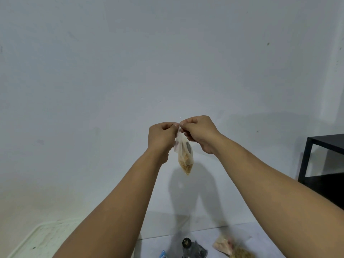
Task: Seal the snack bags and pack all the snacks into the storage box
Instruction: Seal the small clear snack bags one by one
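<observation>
Item under handling: one small clear snack bag (pixel 183 157), held up in front of the wall, well above the desk (pixel 260 237). It hangs freely from its top edge. The film is thin, soft and translucent; tan crumbly contents sit in the lower half, with a dark oval patch above them.

Grip: the left hand (pixel 162 137) and right hand (pixel 200 133) both pinch the bag's mouth, thumbs and fingertips pressed together on the strip, hands nearly touching.

Step in hand, by judgement: sealing this bag. The next move calls for running the pinch along the full strip with even pressure, then lowering the bag to the box.

Surroundings: a second clear bag (pixel 230 247) of pale and tan snacks lies on the desk at lower right. A dark grey packet (pixel 193 248) with a black knob-like top lies beside it, and a blue corner (pixel 163 255) shows at the frame edge. A pale, speckled, rimmed tray or lid (pixel 37 239) sits lower left; whether it is the storage box cannot be told.
</observation>
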